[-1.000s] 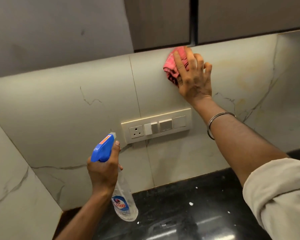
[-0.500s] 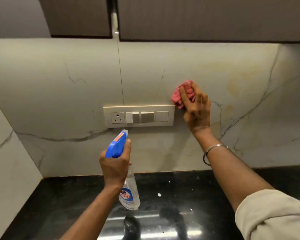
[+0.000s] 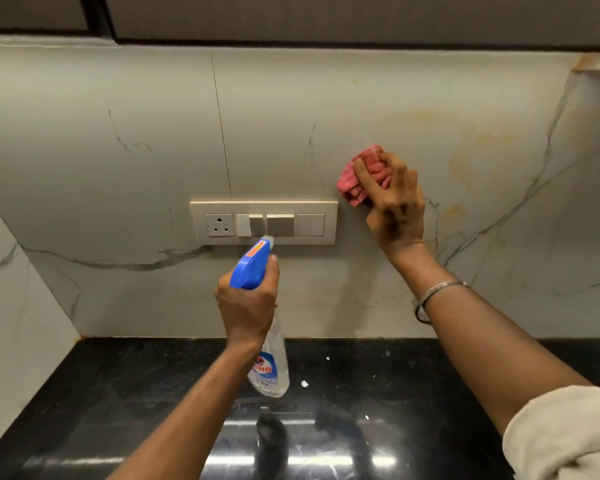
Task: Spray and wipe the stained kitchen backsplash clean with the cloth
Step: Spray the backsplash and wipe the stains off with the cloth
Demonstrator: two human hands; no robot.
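You face a pale, marble-look tiled backsplash (image 3: 326, 98) with thin grey veins. It runs from a glossy black stone counter (image 3: 118, 393) up to the dark underside of wall cabinets (image 3: 326, 15). Yellowish stains (image 3: 478, 157) spread over the tile to the right of your right fingers.

Your right hand (image 3: 395, 209) grips a bunched pink cloth (image 3: 357, 178), fingers curled around it, and holds it against the tile. The cloth's left edge sits just beside the upper right corner of a cream switch plate (image 3: 264, 223). A thin metal bangle (image 3: 437, 296) circles that wrist.

Above and to the right of those fingers the tile is open up to the cabinet line. To their left the raised plate bounds the flat surface. A side wall (image 3: 7, 306) closes the corner well to the left of your left fingers.

Your left hand (image 3: 248, 299) wraps the neck of a clear plastic spray bottle with a blue trigger head (image 3: 271, 362). Its long axis runs steeply. The body hangs below your fingers towards the counter without touching it, and the nozzle above them points at the plate's lower edge.
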